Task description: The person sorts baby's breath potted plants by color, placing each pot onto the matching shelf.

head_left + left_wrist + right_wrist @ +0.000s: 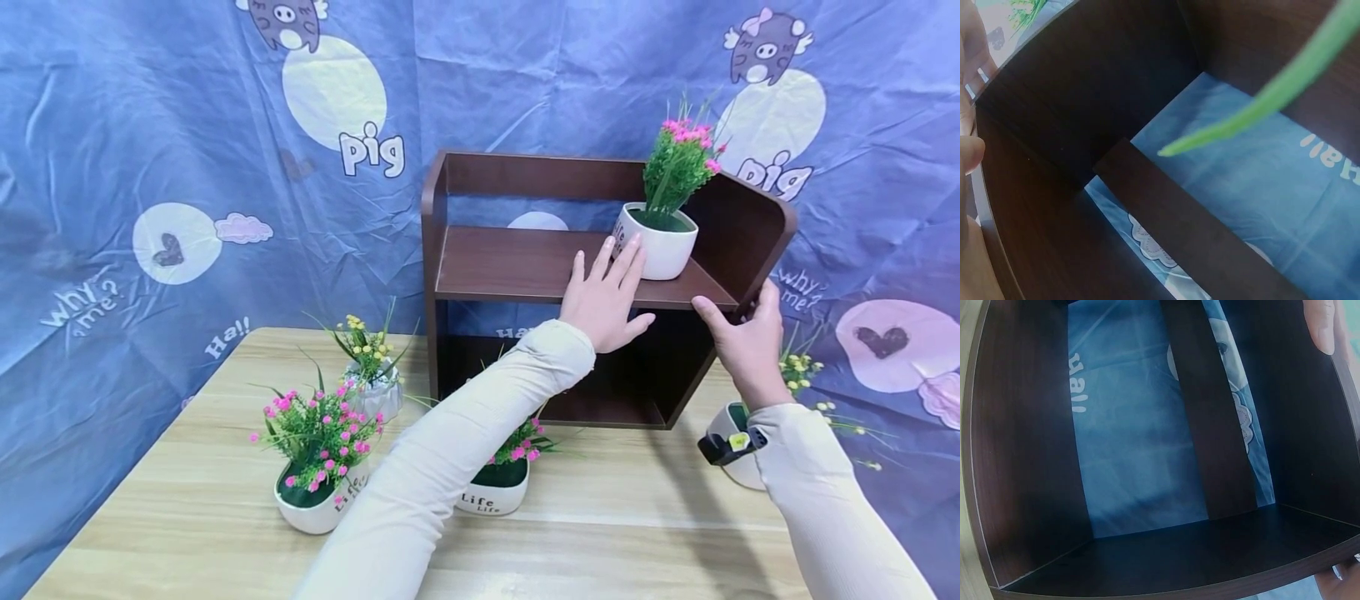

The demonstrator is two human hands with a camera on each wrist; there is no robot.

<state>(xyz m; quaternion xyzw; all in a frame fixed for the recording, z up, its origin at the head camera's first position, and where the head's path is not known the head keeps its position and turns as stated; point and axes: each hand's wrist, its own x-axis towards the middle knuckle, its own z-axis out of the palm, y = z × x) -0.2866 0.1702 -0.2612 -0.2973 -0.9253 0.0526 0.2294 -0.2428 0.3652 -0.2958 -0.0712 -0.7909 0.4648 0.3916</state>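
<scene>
A white pot point(663, 250) of artificial pink flowers point(686, 137) stands upright at the right end of the upper tier of a dark brown desktop shelf point(517, 260). My left hand point(603, 300) lies with fingers spread and straight at the tier's front edge, its fingertips against the pot's lower left side. Holding the shelf's right side panel is my right hand point(750, 346): the thumb lies on the front and the fingers are round the outer face. The shelf's dark interior point(1041, 81) fills much of both wrist views.
On the wooden table point(187, 467), pink-flowered white pots stand at the left point(311, 512) and at the front middle point(491, 500), partly behind the left sleeve. A yellow-flowered pot point(375, 396) is left of the shelf, another point(742, 475) behind the right wrist. A blue printed curtain point(480, 75) hangs behind.
</scene>
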